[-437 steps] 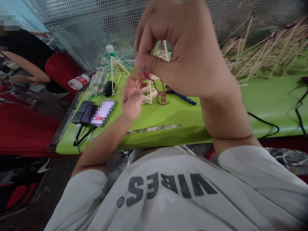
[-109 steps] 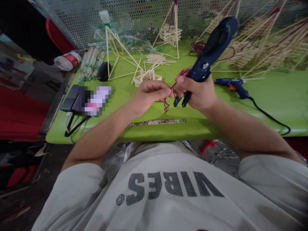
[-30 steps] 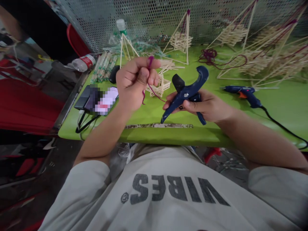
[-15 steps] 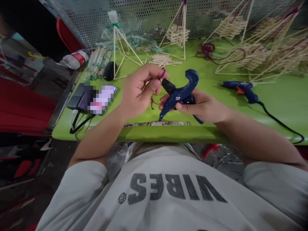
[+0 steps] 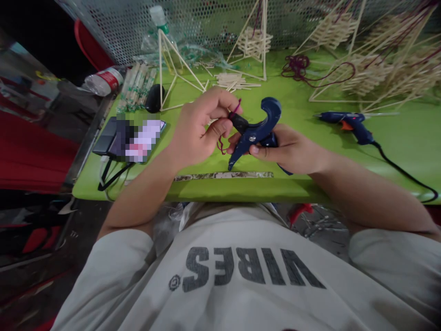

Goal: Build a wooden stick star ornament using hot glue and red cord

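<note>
My left hand (image 5: 205, 126) is closed in a pinch on a thin purple string (image 5: 235, 109). A loose tail of the string hangs below the fingers. My right hand (image 5: 287, 145) grips a dark blue pivoted hand tool (image 5: 254, 133), with a curved hook-like arm, a round screw and a black end piece. The black end reaches the left fingertips and the string there; whether it grips the string is unclear. Part of the tool is hidden by the right palm. Under both hands lies the green tabletop (image 5: 193, 188), with a worn flat strip (image 5: 223, 175) near its front edge.
A blue glue gun (image 5: 347, 120) with a black cord lies at right. Stick frames (image 5: 255, 43), loose sticks (image 5: 236, 81) and a purple string bundle (image 5: 296, 67) are behind. At left are a phone (image 5: 148, 140), a black mouse (image 5: 155, 98) and bottles (image 5: 105, 80).
The black end of the blue tool now meets the left fingertips and string, where a small gap showed before. The view has shifted slightly; both hands keep their holds.
</note>
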`<state>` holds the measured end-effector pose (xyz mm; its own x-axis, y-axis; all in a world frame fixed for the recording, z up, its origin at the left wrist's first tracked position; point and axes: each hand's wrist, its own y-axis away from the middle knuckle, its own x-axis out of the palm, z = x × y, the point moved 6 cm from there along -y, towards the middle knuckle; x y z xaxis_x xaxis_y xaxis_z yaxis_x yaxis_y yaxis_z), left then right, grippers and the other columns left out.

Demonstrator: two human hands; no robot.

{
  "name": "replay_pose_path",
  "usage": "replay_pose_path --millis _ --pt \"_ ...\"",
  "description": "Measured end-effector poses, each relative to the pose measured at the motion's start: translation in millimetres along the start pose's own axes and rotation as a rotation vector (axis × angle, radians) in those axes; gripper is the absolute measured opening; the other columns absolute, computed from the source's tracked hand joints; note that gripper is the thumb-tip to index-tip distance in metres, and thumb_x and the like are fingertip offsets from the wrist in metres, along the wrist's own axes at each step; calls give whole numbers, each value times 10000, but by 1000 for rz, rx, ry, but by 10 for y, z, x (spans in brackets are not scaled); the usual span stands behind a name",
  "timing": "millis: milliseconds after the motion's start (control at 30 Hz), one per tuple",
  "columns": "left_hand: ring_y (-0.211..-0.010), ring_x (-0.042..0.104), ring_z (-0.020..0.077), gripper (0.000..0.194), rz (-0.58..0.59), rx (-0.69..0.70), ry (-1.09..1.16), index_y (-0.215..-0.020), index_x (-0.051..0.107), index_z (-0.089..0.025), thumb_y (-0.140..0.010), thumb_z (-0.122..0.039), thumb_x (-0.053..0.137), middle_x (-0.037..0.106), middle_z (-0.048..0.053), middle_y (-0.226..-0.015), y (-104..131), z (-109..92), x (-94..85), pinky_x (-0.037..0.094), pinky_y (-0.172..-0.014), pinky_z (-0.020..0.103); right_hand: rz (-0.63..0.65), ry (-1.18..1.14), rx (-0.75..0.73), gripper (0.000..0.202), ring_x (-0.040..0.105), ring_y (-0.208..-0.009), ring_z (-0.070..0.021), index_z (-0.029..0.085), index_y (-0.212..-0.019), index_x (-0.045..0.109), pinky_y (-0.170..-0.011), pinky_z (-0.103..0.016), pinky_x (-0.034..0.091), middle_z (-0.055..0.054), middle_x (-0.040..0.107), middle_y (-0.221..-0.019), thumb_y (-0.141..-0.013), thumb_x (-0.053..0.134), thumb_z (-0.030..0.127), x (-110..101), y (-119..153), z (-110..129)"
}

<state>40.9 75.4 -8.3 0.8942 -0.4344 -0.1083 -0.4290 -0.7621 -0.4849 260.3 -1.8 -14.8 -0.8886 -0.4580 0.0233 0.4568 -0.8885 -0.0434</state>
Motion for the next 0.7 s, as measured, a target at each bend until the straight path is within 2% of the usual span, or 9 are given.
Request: replay_pose_path --millis 100,233,367,500,533,600,700 --pt "-772 831 163 426 27 38 -18 -1208 783 -291 -1077 -666 936 784 -13 -984 -19 -5 41 682 -746 312 83 96 -47 439 863 -1286 -290 311 -1315 958 -1280 -430 689 -34 935 -1339 -1035 996 647 26 3 13" --pt "-645 760 152 600 92 217 -131 -1386 640 -346 -1103 -852 796 682 -62 -872 6 -134 190 614 -632 311 114 59 -70 477 864 -1310 -287 232 -1310 934 -1297 -401 668 -91 933 -1324 -1059 981 636 36 -10 11" --pt "-610 755 158 617 89 308 -203 -1470 541 -386 -1134 -872 718 663 -75 -878 22 -193 270 587 -591 308 130 6 -70 510 866 -1329 -308 197 -1293 933 -1293 -406 663 -118 928 -1331 -1039 1003 634 58 -15 15" --pt "-620 762 148 692 39 332 -234 -1524 541 -377 -1115 -914 689 785 -18 -1075 -44 -113 233 603 -588 316 96 -35 -44 480 880 -1288 -330 224 -1274 929 -1254 -454 696 -103 931 -1280 -1031 1010 631 41 -9 41" --pt "-637 777 149 677 22 337 -231 -1549 553 -376 -1129 -890 687 806 -9 -1105 -61 -93 215 610 -603 317 96 -41 -52 462 881 -1277 -325 228 -1268 926 -1252 -463 702 -99 933 -1271 -1037 1006 620 38 -9 56" --pt "-663 802 160 556 8 337 -220 -1544 626 -365 -1172 -770 709 821 -23 -1025 -83 -68 191 618 -628 311 96 -32 -66 423 885 -1253 -304 226 -1247 923 -1249 -450 710 -94 939 -1278 -1054 994 595 27 -13 74" --pt "-663 801 154 234 18 348 -260 -1198 772 -305 -1186 -538 756 789 -46 -832 -67 -111 197 580 -619 278 79 -19 -28 423 898 -1235 -280 221 -1241 922 -1221 -404 723 -88 948 -1284 -1061 989 597 -7 -26 41"
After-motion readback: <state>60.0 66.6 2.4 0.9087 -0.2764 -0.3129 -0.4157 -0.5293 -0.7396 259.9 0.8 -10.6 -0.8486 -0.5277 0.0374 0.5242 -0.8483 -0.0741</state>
